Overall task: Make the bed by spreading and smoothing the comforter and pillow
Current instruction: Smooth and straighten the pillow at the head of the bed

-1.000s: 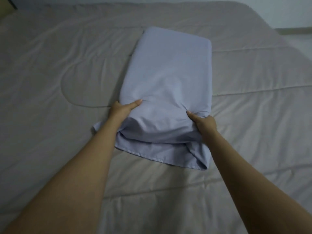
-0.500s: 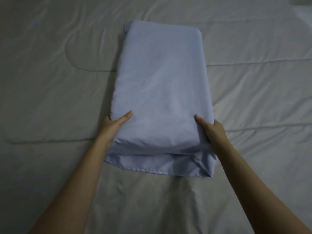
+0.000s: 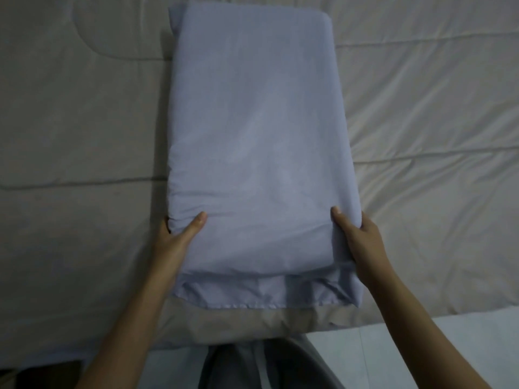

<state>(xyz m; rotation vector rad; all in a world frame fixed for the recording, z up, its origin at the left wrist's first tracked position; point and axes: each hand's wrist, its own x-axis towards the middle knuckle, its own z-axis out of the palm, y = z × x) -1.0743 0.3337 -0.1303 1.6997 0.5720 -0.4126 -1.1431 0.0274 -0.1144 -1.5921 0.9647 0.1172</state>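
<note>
The pale blue pillow point(image 3: 252, 136) lies lengthwise on the beige comforter point(image 3: 421, 136), its near end close to the bed's edge, where the loose open hem of the pillowcase point(image 3: 252, 293) trails out flat. The left hand point(image 3: 177, 242) and right hand point(image 3: 362, 242) each grip a near corner, thumbs on top and fingers curled out of sight underneath. To set it well, I would keep both grips even and pull squarely (an uneven tug would likely skew it), then tuck the slack hem under and smooth the top outward.
</note>
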